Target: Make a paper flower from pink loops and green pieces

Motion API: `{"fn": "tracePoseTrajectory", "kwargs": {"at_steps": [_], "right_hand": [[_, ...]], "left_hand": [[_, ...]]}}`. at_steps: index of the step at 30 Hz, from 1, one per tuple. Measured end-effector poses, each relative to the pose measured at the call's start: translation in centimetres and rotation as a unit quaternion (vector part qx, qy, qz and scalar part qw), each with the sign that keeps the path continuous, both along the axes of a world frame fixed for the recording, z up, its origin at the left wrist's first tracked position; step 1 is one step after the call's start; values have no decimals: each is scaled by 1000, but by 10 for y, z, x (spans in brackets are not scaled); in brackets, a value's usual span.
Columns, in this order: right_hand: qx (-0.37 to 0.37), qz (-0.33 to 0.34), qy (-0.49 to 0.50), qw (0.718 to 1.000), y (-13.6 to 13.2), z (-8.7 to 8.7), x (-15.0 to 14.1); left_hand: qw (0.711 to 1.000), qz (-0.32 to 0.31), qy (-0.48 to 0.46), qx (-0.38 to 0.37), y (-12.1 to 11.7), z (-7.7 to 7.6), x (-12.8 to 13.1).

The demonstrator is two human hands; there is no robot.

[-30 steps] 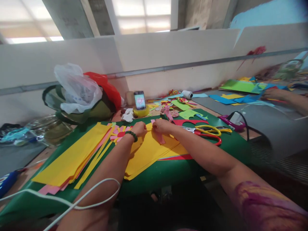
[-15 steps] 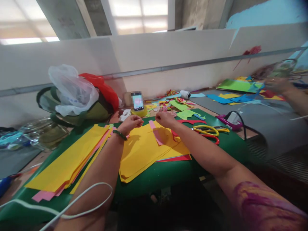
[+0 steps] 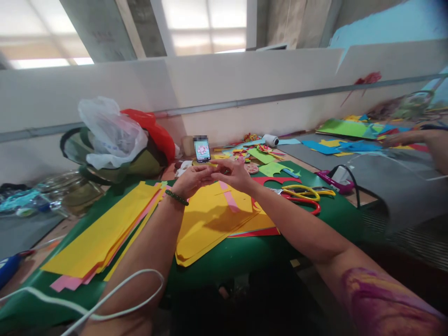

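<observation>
My left hand (image 3: 192, 179), with a green bead bracelet on the wrist, and my right hand (image 3: 234, 173) are raised together above a stack of yellow paper sheets (image 3: 213, 217). Their fingertips meet in a pinch around something small that I cannot make out. A pink paper strip (image 3: 229, 198) lies on the yellow sheets just below my right hand. The sheets rest on a green mat (image 3: 315, 219).
Yellow and red scissors (image 3: 303, 196) lie right of my hands. A phone (image 3: 202, 150) stands behind them, beside plastic bags (image 3: 112, 133). More yellow and pink strips (image 3: 101, 233) lie at left. Another person's arm (image 3: 420, 140) reaches over coloured paper at far right. A white cable (image 3: 87, 303) crosses my left arm.
Both hands have lifted off the yellow sheets and come together in the air. The pink strip that my right hand pressed now lies free on the paper.
</observation>
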State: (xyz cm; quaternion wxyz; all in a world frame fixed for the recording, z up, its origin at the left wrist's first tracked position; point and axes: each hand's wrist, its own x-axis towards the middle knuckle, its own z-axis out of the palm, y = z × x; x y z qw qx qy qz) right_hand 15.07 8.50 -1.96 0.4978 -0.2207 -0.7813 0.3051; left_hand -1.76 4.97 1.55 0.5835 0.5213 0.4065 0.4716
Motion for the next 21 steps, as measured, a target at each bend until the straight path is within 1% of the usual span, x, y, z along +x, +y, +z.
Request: {"fn": "tracePoseTrajectory", "kwargs": {"at_steps": [3,5,7,9,10,11,12,14,15,17,19,21], "right_hand": [[65,-78,-14,995,-3,2,0],[95,-103,-6,990,-6,5,2],[117,-114,4,987,-9,9,4],[112,-120,25,986,-9,13,8],[91,-121,45,987,-8,15,10],[55,-117,68,989,-6,16,11],[5,-104,89,991,-4,17,12],[-114,-54,114,985,0,16,9],[-175,-17,115,978,0,14,6],[-277,73,93,954,-4,9,-2],[-339,173,47,924,-13,5,-10],[-350,243,7,905,-22,5,-14]], "left_hand": [[998,-62,4,7,-4,2,3],[995,-104,4,-4,-5,4,5],[992,-123,3,-30,-6,9,5],[993,-106,7,-58,-5,13,4],[994,-84,6,-66,-5,15,3],[996,-57,0,-67,-5,17,3],[998,-30,-13,-61,-6,19,2],[998,6,-48,-37,-8,22,3],[998,13,-65,-24,-10,24,4],[995,15,-100,-9,-13,27,6],[989,24,-143,-8,-14,29,7],[981,55,-189,-3,-12,28,6]]}}
